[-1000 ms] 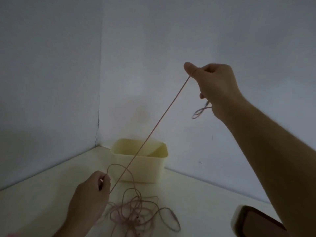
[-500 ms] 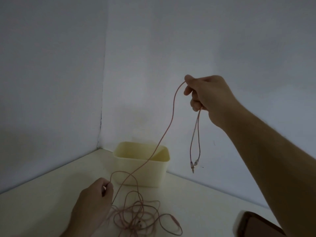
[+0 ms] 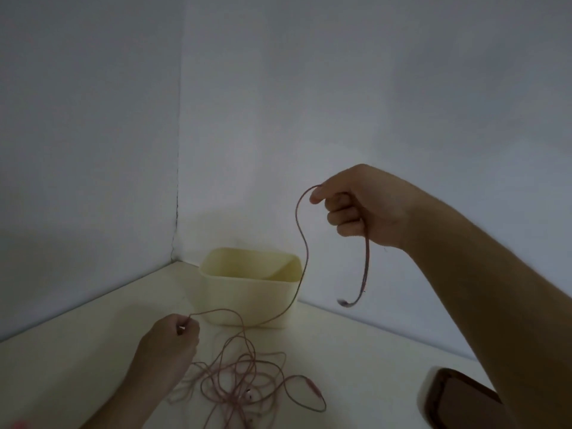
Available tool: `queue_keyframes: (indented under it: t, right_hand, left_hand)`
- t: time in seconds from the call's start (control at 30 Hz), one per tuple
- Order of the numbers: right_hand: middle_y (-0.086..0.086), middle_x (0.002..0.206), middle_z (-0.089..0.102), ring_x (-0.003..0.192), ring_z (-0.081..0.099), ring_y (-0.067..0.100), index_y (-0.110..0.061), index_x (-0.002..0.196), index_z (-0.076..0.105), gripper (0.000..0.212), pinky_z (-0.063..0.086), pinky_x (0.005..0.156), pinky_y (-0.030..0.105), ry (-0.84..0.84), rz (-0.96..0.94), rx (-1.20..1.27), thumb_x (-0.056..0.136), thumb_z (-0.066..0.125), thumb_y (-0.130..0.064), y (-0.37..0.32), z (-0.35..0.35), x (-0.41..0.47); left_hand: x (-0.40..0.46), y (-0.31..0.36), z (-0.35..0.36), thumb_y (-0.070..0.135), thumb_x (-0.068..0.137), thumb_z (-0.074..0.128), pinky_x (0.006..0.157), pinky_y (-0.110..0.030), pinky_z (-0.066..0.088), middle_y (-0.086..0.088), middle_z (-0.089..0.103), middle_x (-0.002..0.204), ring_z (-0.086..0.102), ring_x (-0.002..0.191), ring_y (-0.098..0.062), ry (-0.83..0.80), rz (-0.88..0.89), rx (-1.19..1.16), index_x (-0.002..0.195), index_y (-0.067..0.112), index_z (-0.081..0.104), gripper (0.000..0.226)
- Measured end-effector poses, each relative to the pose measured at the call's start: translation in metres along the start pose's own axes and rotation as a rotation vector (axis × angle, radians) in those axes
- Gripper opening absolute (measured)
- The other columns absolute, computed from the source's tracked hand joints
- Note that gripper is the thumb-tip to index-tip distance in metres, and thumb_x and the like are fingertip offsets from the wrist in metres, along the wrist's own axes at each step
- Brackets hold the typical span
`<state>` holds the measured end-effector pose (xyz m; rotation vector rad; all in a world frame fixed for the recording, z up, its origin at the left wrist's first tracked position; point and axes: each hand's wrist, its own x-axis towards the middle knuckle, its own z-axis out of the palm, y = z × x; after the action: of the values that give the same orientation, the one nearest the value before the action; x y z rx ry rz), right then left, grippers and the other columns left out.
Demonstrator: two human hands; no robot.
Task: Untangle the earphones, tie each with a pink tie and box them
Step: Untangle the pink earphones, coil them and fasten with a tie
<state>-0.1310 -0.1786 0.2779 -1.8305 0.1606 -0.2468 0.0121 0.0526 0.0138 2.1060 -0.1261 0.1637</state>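
Right hand (image 3: pixel 368 205) raised, fingers curled gripping pink earphone cable (image 3: pixel 301 243), its end dangling below. Left hand (image 3: pixel 168 345) low, pinching same cable. Tangled earphones (image 3: pixel 247 376) lie near tabletop (image 3: pixel 77 351) front edge. Cream box (image 3: pixel 250 298) at back corner.

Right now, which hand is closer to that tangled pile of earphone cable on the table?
Left. The left hand sits low, right beside the tangled pile, pinching a strand. The right hand is raised well above it, holding the cable's other end.
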Motion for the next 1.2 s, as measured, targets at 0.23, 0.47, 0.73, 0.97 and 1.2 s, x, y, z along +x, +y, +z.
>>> queue_keyframes:
  t: [0.23,0.47,0.73,0.97,1.2]
  right_hand:
    - [0.002,0.067,0.048,0.054,0.045,0.014,-0.001,0.108,0.063,0.019,0.046,0.047,0.024,-0.119,-0.014,0.345,0.107,0.044,-0.005,0.018,0.014,-0.01]
    - [0.014,0.09,0.079,0.089,0.08,0.032,0.002,0.112,0.065,0.024,0.067,0.084,0.041,-0.113,-0.083,0.324,0.111,0.041,-0.005,0.034,0.051,-0.014]
    - [0.017,0.107,0.081,0.108,0.077,0.032,-0.005,0.11,0.056,0.011,0.059,0.085,0.047,-0.147,-0.086,0.409,0.11,0.045,-0.005,0.072,0.079,-0.022]
    - [0.01,0.109,0.081,0.083,0.069,0.031,-0.006,0.097,0.059,0.011,0.049,0.059,0.038,-0.126,-0.126,0.308,0.104,0.053,0.0,0.089,0.082,-0.027]
    - [-0.007,0.13,0.058,0.115,0.061,0.009,-0.032,0.135,0.05,0.069,0.057,0.085,0.026,0.012,-0.401,-0.339,0.08,0.078,-0.001,0.1,0.064,-0.029]
  left_hand:
    - [-0.021,0.042,-0.02,0.035,0.099,0.054,0.087,-0.032,0.05,-0.001,0.069,0.113,0.065,0.105,-0.022,-0.023,0.19,0.321,0.108,0.018,0.065,0.022]
    - [-0.086,0.128,-0.047,0.066,0.084,0.058,0.1,-0.029,0.042,0.012,0.077,0.116,0.066,0.118,-0.001,-0.603,0.446,-0.584,0.117,0.034,0.072,0.048]
    - [-0.09,0.126,-0.022,0.053,0.092,0.069,0.092,-0.032,0.053,0.009,0.074,0.098,0.071,0.099,-0.009,-0.459,0.421,-0.613,0.107,0.032,0.074,0.026]
    - [-0.081,0.119,-0.021,0.016,0.107,0.05,0.068,-0.039,0.06,-0.008,0.068,0.078,0.065,0.069,-0.024,-0.46,0.375,-0.758,0.09,0.007,0.073,0.029]
    - [-0.071,0.124,-0.053,0.023,0.092,0.058,0.049,-0.022,0.018,0.004,0.027,0.054,0.018,0.046,-0.015,-0.479,0.445,-0.73,0.075,0.009,0.066,0.024]
